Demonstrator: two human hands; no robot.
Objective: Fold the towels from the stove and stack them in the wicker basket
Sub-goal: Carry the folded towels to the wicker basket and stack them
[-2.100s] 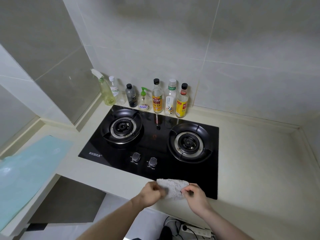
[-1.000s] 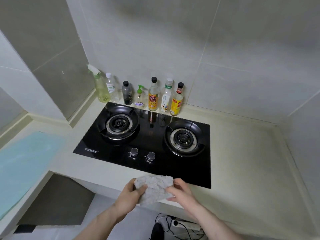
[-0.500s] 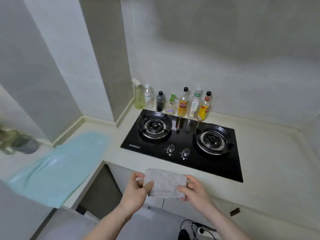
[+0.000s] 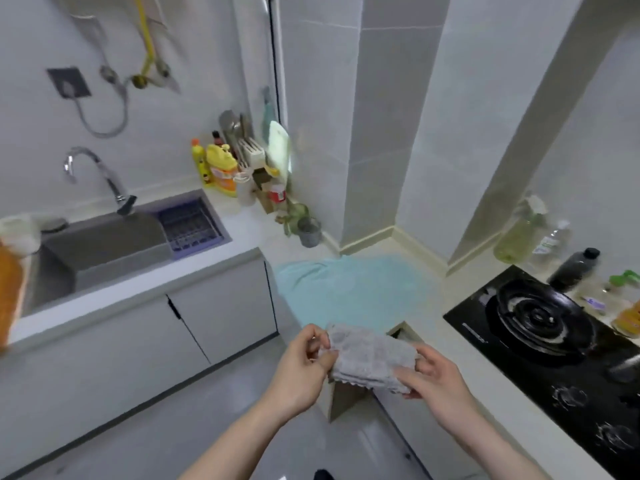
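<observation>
Towel (image 4: pixel 372 362), grey and folded small, hangs in the air between both hands: left hand (image 4: pixel 304 367) pinches one end, right hand (image 4: pixel 434 375) grips the other, likely keeping the folds together in transit; no wicker basket visible, stove (image 4: pixel 554 344) at right

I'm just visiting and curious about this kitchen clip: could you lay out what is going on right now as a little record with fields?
Held item: grey towel, folded small, held in the air
Left hand: grips the towel's left end
Right hand: grips the towel's right end
Stove: at right, no towel on the visible part
Counter beyond the hands: light blue cloth spread flat
Sink: at left, with faucet
Wicker basket: not in view
</observation>
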